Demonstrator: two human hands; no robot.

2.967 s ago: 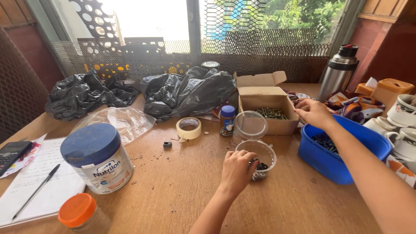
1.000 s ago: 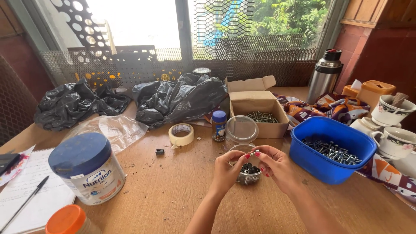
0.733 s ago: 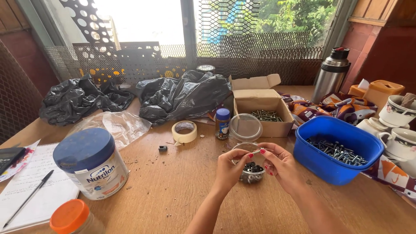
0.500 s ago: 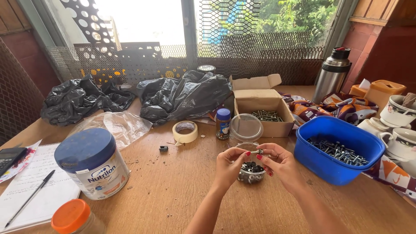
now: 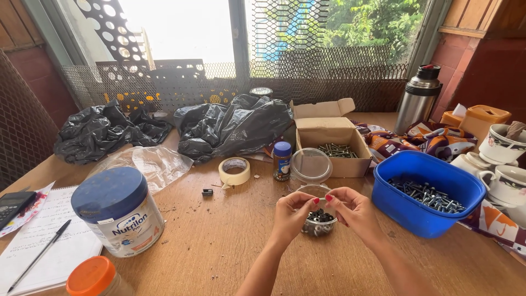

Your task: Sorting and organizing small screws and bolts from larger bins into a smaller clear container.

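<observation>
My left hand (image 5: 290, 216) and my right hand (image 5: 355, 209) meet fingertip to fingertip just above a small clear plastic cup (image 5: 319, 223) that holds dark metal nuts. The fingers pinch a small part between them; it is too small to make out. A clear round lid (image 5: 310, 164) leans just behind the cup. The blue plastic tub (image 5: 422, 183) with screws sits right of my right hand. An open cardboard box (image 5: 331, 138) with screws stands behind the lid.
On the wooden table (image 5: 219, 246) are a roll of masking tape (image 5: 234, 171), a small blue-capped jar (image 5: 282, 160), a blue-lidded tin (image 5: 119, 217), an orange-lidded jar (image 5: 93, 277), a notebook with pen (image 5: 41, 252), black plastic bags (image 5: 230, 123), a steel flask (image 5: 417, 100) and cups (image 5: 501, 145) at right.
Three seconds ago my right hand reached into the blue tub and my left held the cup. Both hands now meet over the cup, pinching a small part.
</observation>
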